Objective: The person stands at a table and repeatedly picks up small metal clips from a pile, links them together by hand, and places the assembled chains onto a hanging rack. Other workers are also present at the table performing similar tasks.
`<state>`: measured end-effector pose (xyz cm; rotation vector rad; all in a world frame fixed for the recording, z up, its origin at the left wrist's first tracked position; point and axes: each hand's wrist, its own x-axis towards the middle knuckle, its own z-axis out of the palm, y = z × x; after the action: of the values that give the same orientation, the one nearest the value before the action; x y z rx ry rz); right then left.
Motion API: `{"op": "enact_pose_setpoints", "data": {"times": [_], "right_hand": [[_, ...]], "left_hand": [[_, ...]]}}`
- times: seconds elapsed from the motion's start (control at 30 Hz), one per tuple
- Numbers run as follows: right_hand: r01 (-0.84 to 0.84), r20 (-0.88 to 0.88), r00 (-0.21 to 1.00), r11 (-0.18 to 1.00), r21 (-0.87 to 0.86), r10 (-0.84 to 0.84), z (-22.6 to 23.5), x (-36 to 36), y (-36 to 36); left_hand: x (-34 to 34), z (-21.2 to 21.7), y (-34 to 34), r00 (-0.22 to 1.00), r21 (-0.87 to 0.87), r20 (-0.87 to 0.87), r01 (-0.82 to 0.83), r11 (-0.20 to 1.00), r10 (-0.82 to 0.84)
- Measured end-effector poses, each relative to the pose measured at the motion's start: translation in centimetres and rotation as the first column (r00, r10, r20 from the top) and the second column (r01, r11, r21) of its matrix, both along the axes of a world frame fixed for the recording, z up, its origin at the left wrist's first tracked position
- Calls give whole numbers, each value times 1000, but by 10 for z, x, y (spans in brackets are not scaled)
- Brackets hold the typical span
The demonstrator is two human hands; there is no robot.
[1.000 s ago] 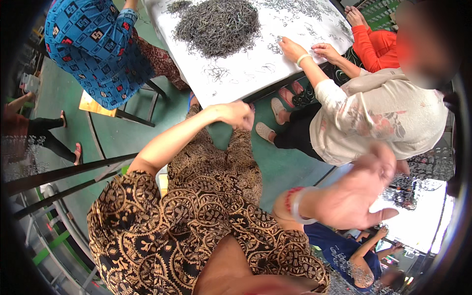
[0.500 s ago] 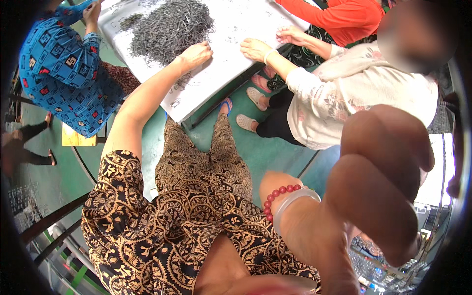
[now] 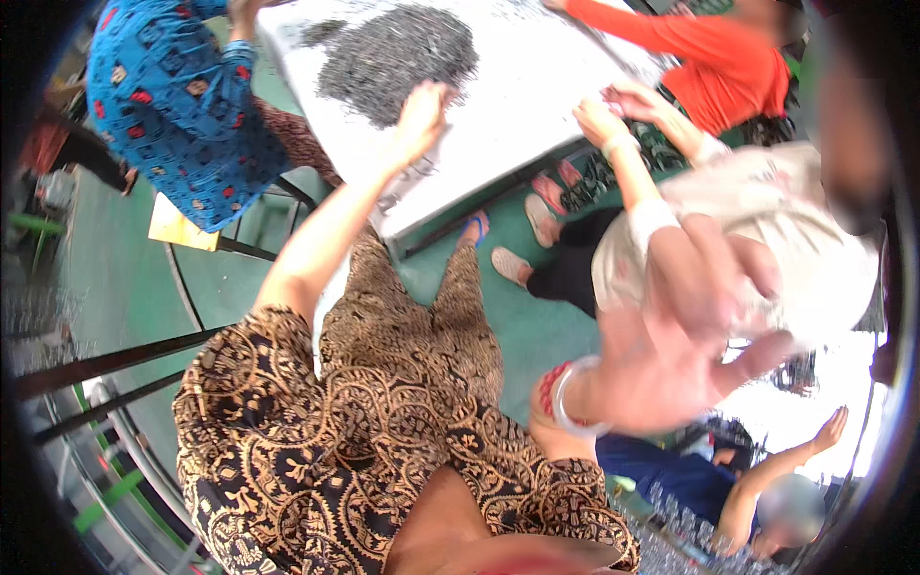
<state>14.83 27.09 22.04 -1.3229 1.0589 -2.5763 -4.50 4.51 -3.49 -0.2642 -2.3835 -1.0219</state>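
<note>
A heap of small, thin dark-grey strips (image 3: pixel 398 59) lies on the white tabletop (image 3: pixel 522 72). My left hand (image 3: pixel 420 125) is at the near right edge of this heap, its fingers curled together. Whatever they may hold is too small to make out. Raised close to the camera, well off the table, is my right hand (image 3: pixel 666 335), blurred by motion. Its thumb stands away from loosely bent fingers, and nothing shows in it. A red bead bracelet (image 3: pixel 548 388) and a pale bangle (image 3: pixel 565 407) circle that wrist.
A person in a blue patterned top (image 3: pixel 182 115) is at the table's left. On the right are people in a cream top (image 3: pixel 767 211) and an orange top (image 3: pixel 714 67). A yellow stool (image 3: pixel 180 225) stands at left; another person (image 3: pixel 671 474) appears lower right.
My right hand has swung away from the camera, and its fingers have spread from a curled shape. The whole view has shifted; my left hand stays by the heap.
</note>
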Motion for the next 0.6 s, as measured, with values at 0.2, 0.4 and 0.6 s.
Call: {"op": "enact_pose_setpoints", "data": {"times": [0.2, 0.4, 0.6], "right_hand": [[674, -482, 625, 112, 731, -614, -156, -168, -19], [811, -740, 497, -60, 582, -454, -257, -317, -29], [755, -763, 588, -157, 637, -266, -262, -350, -28]], "left_hand": [[65, 22, -14, 919, 620, 370, -136, 773, -135], [97, 62, -30, 865, 696, 449, -182, 695, -224], [98, 67, -28, 828, 925, 310, -151, 348, -467]]}}
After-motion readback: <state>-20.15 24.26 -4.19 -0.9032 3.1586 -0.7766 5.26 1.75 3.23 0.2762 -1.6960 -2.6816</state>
